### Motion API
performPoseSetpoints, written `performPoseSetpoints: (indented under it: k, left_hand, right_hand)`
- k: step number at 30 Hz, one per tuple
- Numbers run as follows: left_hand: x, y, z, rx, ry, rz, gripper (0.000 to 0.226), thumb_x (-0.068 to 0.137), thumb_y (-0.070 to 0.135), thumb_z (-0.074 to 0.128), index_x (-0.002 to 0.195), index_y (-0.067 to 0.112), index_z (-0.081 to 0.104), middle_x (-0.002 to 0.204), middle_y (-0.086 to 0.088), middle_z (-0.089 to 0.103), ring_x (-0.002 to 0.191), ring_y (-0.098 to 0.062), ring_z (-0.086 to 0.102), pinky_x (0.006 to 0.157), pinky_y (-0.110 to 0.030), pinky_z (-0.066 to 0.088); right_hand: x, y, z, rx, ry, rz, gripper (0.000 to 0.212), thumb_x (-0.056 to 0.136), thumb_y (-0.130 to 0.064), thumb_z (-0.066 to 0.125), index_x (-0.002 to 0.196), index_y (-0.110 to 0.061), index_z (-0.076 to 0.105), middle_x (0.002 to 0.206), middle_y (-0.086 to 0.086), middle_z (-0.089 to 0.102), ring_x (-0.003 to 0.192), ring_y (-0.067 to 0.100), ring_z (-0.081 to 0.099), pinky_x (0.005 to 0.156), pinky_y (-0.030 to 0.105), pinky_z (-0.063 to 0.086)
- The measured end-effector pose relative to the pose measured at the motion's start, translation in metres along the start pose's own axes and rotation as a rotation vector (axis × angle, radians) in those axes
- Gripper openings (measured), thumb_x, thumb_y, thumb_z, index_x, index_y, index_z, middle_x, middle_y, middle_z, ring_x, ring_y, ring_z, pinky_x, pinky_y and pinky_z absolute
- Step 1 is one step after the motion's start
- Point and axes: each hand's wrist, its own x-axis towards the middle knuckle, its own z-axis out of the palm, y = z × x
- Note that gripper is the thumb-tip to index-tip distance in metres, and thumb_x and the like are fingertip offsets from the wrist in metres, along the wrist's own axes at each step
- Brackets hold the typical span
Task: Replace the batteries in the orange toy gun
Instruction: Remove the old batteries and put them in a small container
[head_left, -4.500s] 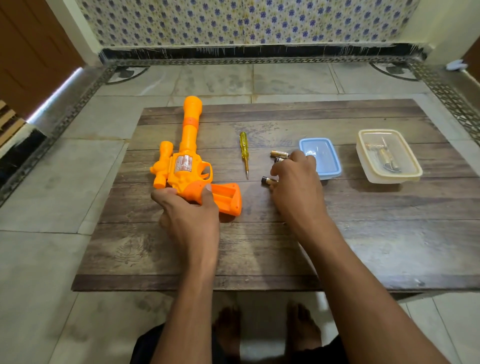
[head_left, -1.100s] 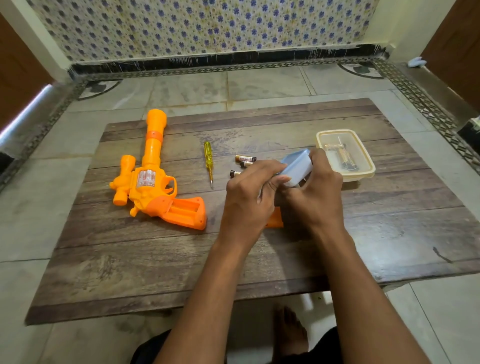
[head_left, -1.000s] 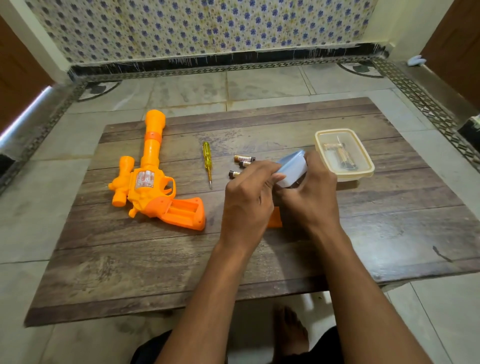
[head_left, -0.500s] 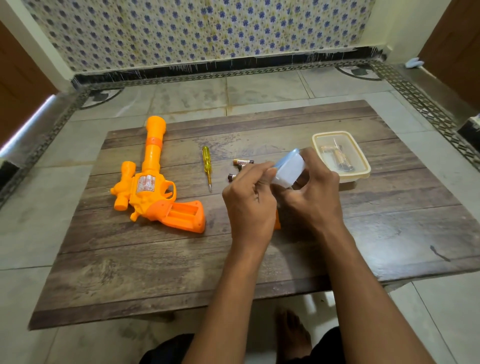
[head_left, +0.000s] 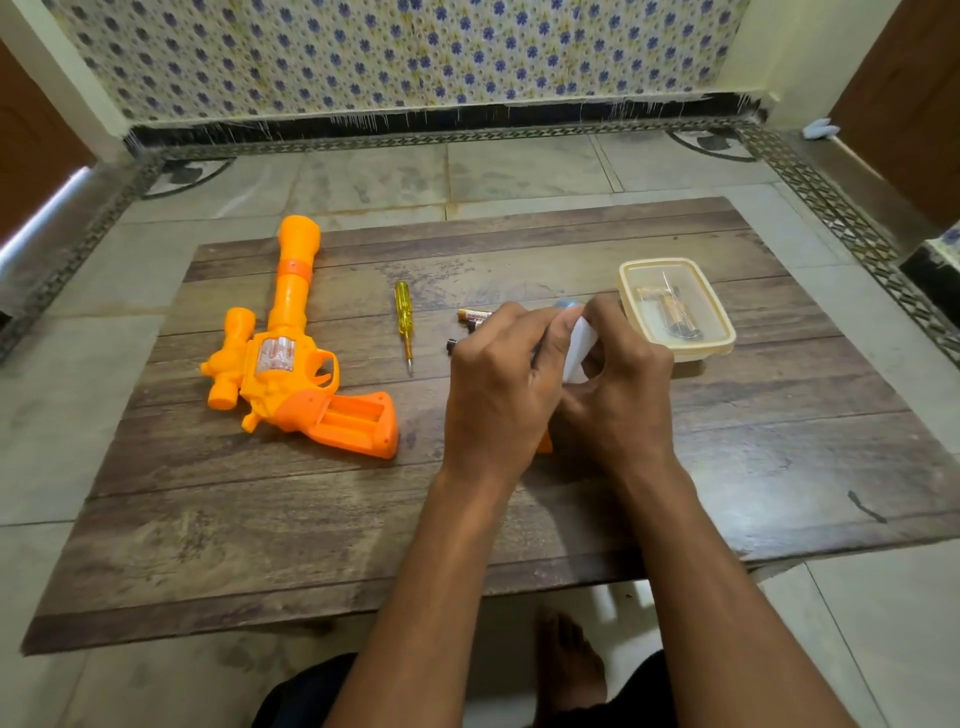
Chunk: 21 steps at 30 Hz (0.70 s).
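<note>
Both hands are up over the middle of the dark wooden plank worktop (head_left: 260, 545), working on a small pale blue plastic box (head_left: 577, 347) that's tipped up on edge. The left hand (head_left: 501, 387) has its fingers curled round the box's left side, and the right hand (head_left: 621, 395) grips it from the right with the thumb hooked under. The bright orange plastic toy gun (head_left: 291, 358) lies flat on the left of the worktop, barrel pointing away, with the battery slot in its grip open. A yellow-handled screwdriver (head_left: 403, 322) sits between the gun and the hands. A few loose gold-and-black batteries (head_left: 472, 315) peek out just beyond the left hand. A clear lidded tub with a cream rim (head_left: 675, 306) sits just right of the hands, with some more items inside. A bit of orange plastic (head_left: 544, 442) shows under the hands.
</note>
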Motion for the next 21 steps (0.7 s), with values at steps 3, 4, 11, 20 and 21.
performPoseSetpoints:
  k: [3, 4, 11, 20, 21]
  left_hand:
    - [-0.001, 0.001, -0.001, 0.004, 0.022, -0.022, 0.013, 0.099, 0.01, 0.068, 0.095, 0.002, 0.078, 0.077, -0.007, 0.067, 0.067, -0.007, 0.053, 0.065, -0.009, 0.034]
    - [-0.001, 0.001, 0.0, 0.003, 0.042, -0.051, 0.015, 0.099, 0.01, 0.067, 0.093, 0.002, 0.078, 0.076, -0.006, 0.066, 0.067, -0.005, 0.049, 0.065, -0.007, 0.031]
    - [0.005, -0.008, -0.001, 0.02, 0.147, -0.09, 0.015, 0.099, 0.011, 0.067, 0.093, 0.003, 0.078, 0.078, -0.006, 0.072, 0.068, -0.015, 0.062, 0.062, -0.02, 0.042]
    - [0.023, -0.022, -0.017, 0.044, 0.222, -0.136, 0.013, 0.098, 0.009, 0.065, 0.101, 0.003, 0.076, 0.085, -0.001, 0.078, 0.082, -0.002, 0.069, 0.073, -0.01, 0.05]
    - [0.028, -0.025, -0.021, 0.022, 0.229, -0.175, 0.013, 0.099, 0.011, 0.063, 0.1, 0.005, 0.075, 0.082, 0.002, 0.077, 0.078, 0.002, 0.07, 0.072, -0.015, 0.054]
  right_hand:
    - [0.001, -0.001, 0.001, -0.004, -0.023, -0.021, 0.027, 0.083, -0.017, 0.081, 0.088, -0.007, 0.056, 0.072, -0.001, 0.056, 0.061, 0.013, 0.049, 0.055, 0.018, 0.04]
    - [0.001, -0.001, 0.001, -0.003, -0.033, -0.024, 0.028, 0.083, -0.018, 0.081, 0.09, -0.006, 0.057, 0.074, 0.0, 0.058, 0.063, 0.014, 0.052, 0.055, 0.021, 0.042]
    - [0.0, 0.0, 0.005, 0.002, -0.024, -0.026, 0.04, 0.078, -0.017, 0.088, 0.093, -0.006, 0.052, 0.083, -0.003, 0.057, 0.074, 0.014, 0.059, 0.055, 0.039, 0.05]
    - [0.0, 0.002, -0.001, -0.014, 0.06, 0.021, 0.047, 0.067, -0.014, 0.091, 0.092, -0.008, 0.053, 0.089, 0.004, 0.057, 0.078, 0.023, 0.057, 0.06, 0.046, 0.049]
    - [0.0, 0.0, -0.001, -0.011, 0.068, 0.046, 0.049, 0.066, -0.017, 0.092, 0.094, -0.009, 0.052, 0.09, 0.004, 0.058, 0.078, 0.023, 0.058, 0.06, 0.046, 0.05]
